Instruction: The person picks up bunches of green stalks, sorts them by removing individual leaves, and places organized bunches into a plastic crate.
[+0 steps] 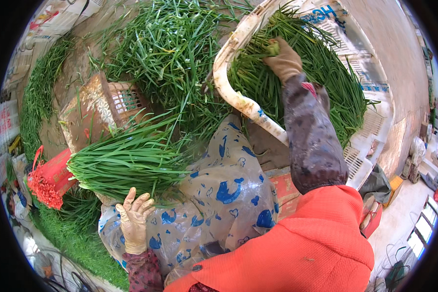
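My left hand [134, 219], in a pale rubber glove, is raised palm up with its fingers apart, just below a thick bunch of green chives [124, 164]. That bunch lies on its side, its pale stem ends towards the red ties, its leaves over my patterned plastic apron [226, 189]. At the upper right my right hand [283, 60], in a brownish glove, reaches into a large white plastic crate [377, 95] filled with long green leaves [335, 91]. Its fingers are around the stem ends of some chives there; whether they are closed tight cannot be told.
A large loose heap of chives [164, 47] lies on the ground ahead. A small plastic basket [126, 96] stands left of centre, beside a red packet with frayed red ties [54, 179]. More greens [42, 95] lie along the left, with cut greens [76, 241] at the lower left.
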